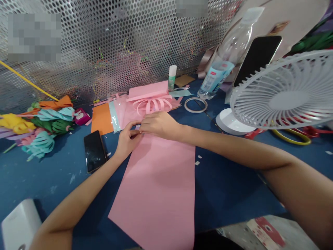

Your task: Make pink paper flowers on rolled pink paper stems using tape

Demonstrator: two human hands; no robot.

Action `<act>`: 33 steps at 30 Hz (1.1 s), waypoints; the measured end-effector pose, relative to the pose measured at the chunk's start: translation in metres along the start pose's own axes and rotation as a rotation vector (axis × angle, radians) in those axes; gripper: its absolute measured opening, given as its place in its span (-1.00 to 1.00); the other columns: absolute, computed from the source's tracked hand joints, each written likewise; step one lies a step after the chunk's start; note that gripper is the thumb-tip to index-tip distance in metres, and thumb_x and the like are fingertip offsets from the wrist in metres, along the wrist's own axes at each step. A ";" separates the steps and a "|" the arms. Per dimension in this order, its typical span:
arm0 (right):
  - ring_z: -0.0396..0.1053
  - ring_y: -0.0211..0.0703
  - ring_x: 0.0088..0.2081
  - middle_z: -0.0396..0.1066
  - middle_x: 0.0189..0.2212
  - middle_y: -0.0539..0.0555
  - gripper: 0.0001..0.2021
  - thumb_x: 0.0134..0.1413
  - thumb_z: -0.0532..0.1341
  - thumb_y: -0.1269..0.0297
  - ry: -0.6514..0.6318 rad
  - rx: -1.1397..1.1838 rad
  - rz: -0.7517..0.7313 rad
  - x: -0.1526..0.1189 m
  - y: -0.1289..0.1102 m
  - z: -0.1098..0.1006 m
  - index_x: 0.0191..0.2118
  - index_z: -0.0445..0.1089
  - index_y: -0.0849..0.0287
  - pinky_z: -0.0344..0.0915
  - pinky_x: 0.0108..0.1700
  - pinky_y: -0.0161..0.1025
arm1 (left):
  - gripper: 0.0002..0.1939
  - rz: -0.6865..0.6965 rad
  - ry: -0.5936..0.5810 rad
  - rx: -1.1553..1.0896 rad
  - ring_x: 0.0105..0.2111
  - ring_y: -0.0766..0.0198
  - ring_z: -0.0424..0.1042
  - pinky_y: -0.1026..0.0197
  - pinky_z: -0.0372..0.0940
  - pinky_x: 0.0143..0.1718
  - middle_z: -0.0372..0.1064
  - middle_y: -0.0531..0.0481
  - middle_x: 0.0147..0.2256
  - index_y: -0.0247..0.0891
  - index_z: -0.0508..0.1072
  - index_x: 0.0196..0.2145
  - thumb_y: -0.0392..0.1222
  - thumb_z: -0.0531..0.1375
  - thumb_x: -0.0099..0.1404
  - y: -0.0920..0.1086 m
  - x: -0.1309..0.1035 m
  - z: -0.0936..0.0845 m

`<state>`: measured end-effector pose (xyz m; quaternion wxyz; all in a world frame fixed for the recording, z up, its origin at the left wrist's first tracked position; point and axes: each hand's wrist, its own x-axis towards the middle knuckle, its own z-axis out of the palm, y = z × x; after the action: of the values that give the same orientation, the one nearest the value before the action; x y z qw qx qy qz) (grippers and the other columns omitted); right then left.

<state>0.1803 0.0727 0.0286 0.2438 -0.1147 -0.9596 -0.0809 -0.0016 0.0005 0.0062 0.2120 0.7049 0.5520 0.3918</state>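
A large pink sheet [166, 180] lies lengthwise on the blue table, its near end reaching the table's front edge. At its far left corner, my left hand [128, 138] has thumb and fingers brought together on the paper edge. My right hand [160, 125] rests over the sheet's far edge, palm down, with its fingers together and their tips meeting my left fingers. What lies beneath the right fingers is hidden. Just beyond the hands are curled pink paper strips [152, 105] and a folded pink piece [148, 91].
A black phone [95, 151] and paper flowers [41, 125] lie left. Orange paper [102, 119], a glue stick [172, 78] and a tape ring [196, 105] are farther back. A bottle [217, 76] and white fan [283, 100] stand right. Perforated metal [85, 45] rises behind.
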 end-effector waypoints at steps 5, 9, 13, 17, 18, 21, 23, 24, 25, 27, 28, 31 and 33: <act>0.34 -0.19 -0.30 0.48 -0.36 0.06 -0.71 0.37 0.01 0.38 0.048 -0.017 -0.033 -0.002 0.002 0.002 -0.23 0.49 0.23 0.17 -0.29 -0.25 | -0.73 -0.041 -0.002 -0.037 -0.45 0.30 0.48 0.29 0.32 -0.40 0.54 0.02 -0.38 -0.24 0.44 -0.11 -0.30 0.19 0.19 0.000 0.000 0.000; 0.35 -0.18 -0.27 0.49 -0.33 0.08 -0.71 0.37 0.04 0.28 0.029 0.049 0.026 -0.004 0.004 0.005 -0.24 0.50 0.22 0.17 -0.27 -0.24 | -0.73 -0.030 0.000 -0.025 -0.49 0.32 0.46 0.31 0.29 -0.45 0.52 0.06 -0.44 -0.23 0.45 -0.12 -0.29 0.19 0.19 0.003 -0.002 0.001; 0.36 -0.18 -0.26 0.51 -0.33 0.07 -0.73 0.35 0.09 0.22 0.019 0.122 0.100 -0.004 0.004 0.007 -0.23 0.51 0.20 0.16 -0.25 -0.25 | -0.77 -0.032 0.015 0.007 -0.50 0.33 0.45 0.33 0.29 -0.46 0.53 0.05 -0.42 -0.23 0.46 -0.16 -0.27 0.20 0.19 0.004 -0.003 0.003; 0.35 -0.18 -0.27 0.52 -0.32 0.07 -0.72 0.35 0.09 0.22 -0.008 0.135 0.140 -0.002 0.001 0.004 -0.25 0.52 0.20 0.15 -0.24 -0.26 | -0.77 -0.021 0.028 0.038 -0.52 0.34 0.45 0.32 0.30 -0.46 0.54 0.05 -0.42 -0.23 0.45 -0.16 -0.27 0.20 0.19 0.003 -0.003 0.003; 0.36 -0.18 -0.26 0.52 -0.32 0.07 -0.73 0.34 0.10 0.23 -0.021 0.126 0.142 -0.002 0.000 0.002 -0.24 0.52 0.20 0.14 -0.25 -0.26 | -0.77 -0.012 0.027 0.042 -0.51 0.34 0.45 0.32 0.30 -0.46 0.54 0.04 -0.41 -0.23 0.45 -0.15 -0.26 0.20 0.20 0.002 -0.004 0.003; 0.37 -0.15 -0.25 0.52 -0.32 0.07 -0.77 0.32 0.13 0.24 -0.053 0.090 0.150 -0.001 -0.002 -0.002 -0.23 0.52 0.20 0.13 -0.26 -0.26 | -0.76 0.007 0.027 0.044 -0.50 0.34 0.47 0.32 0.30 -0.46 0.55 0.03 -0.39 -0.24 0.44 -0.13 -0.25 0.21 0.21 0.002 -0.004 0.003; 0.38 -0.14 -0.24 0.52 -0.32 0.06 -0.79 0.30 0.16 0.24 -0.052 0.088 0.161 -0.001 -0.003 -0.003 -0.24 0.52 0.19 0.13 -0.26 -0.25 | -0.75 0.003 0.034 0.042 -0.49 0.33 0.48 0.32 0.32 -0.44 0.55 0.03 -0.38 -0.24 0.43 -0.13 -0.25 0.22 0.20 0.002 -0.004 0.004; 0.38 -0.14 -0.24 0.52 -0.32 0.05 -0.80 0.30 0.16 0.24 -0.044 0.098 0.166 -0.001 -0.003 -0.004 -0.24 0.52 0.17 0.13 -0.26 -0.25 | -0.75 -0.002 0.036 0.040 -0.49 0.32 0.49 0.32 0.32 -0.44 0.55 0.03 -0.38 -0.24 0.43 -0.13 -0.26 0.22 0.19 0.002 -0.003 0.004; 0.38 -0.15 -0.25 0.52 -0.32 0.04 -0.80 0.29 0.16 0.24 -0.035 0.110 0.170 0.000 -0.003 -0.004 -0.25 0.52 0.16 0.13 -0.26 -0.26 | -0.75 -0.006 0.036 0.037 -0.48 0.32 0.50 0.32 0.33 -0.43 0.55 0.04 -0.39 -0.24 0.43 -0.14 -0.27 0.22 0.19 0.002 -0.003 0.005; 0.39 -0.17 -0.25 0.53 -0.32 0.03 -0.80 0.29 0.16 0.25 -0.017 0.136 0.181 0.000 -0.003 -0.003 -0.26 0.53 0.15 0.12 -0.27 -0.27 | -0.74 -0.011 0.038 0.035 -0.48 0.31 0.51 0.32 0.33 -0.43 0.55 0.05 -0.41 -0.23 0.42 -0.13 -0.28 0.22 0.19 0.003 -0.004 0.004; 0.39 -0.17 -0.26 0.53 -0.33 0.03 -0.80 0.29 0.17 0.26 -0.010 0.144 0.188 0.000 -0.004 -0.003 -0.26 0.53 0.15 0.12 -0.27 -0.27 | -0.72 -0.009 0.039 0.036 -0.48 0.30 0.51 0.32 0.33 -0.43 0.55 0.05 -0.43 -0.23 0.42 -0.11 -0.28 0.22 0.19 0.004 -0.004 0.004; 0.40 -0.17 -0.26 0.53 -0.33 0.03 -0.82 0.27 0.18 0.28 -0.005 0.157 0.210 0.000 -0.004 -0.002 -0.27 0.53 0.15 0.12 -0.28 -0.26 | -0.72 0.000 0.040 0.040 -0.47 0.29 0.51 0.32 0.33 -0.43 0.55 0.07 -0.44 -0.23 0.41 -0.11 -0.27 0.23 0.18 0.005 -0.004 0.004; 0.39 -0.17 -0.27 0.53 -0.33 0.04 -0.82 0.26 0.19 0.28 -0.011 0.154 0.221 0.000 -0.005 -0.003 -0.28 0.53 0.17 0.11 -0.28 -0.26 | -0.73 0.002 0.038 0.044 -0.47 0.29 0.52 0.31 0.34 -0.43 0.56 0.06 -0.43 -0.22 0.41 -0.12 -0.28 0.22 0.18 0.005 -0.004 0.003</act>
<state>0.1801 0.0677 0.0309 0.2539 -0.2011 -0.9459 0.0212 0.0041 -0.0042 0.0069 0.1856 0.7025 0.5636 0.3930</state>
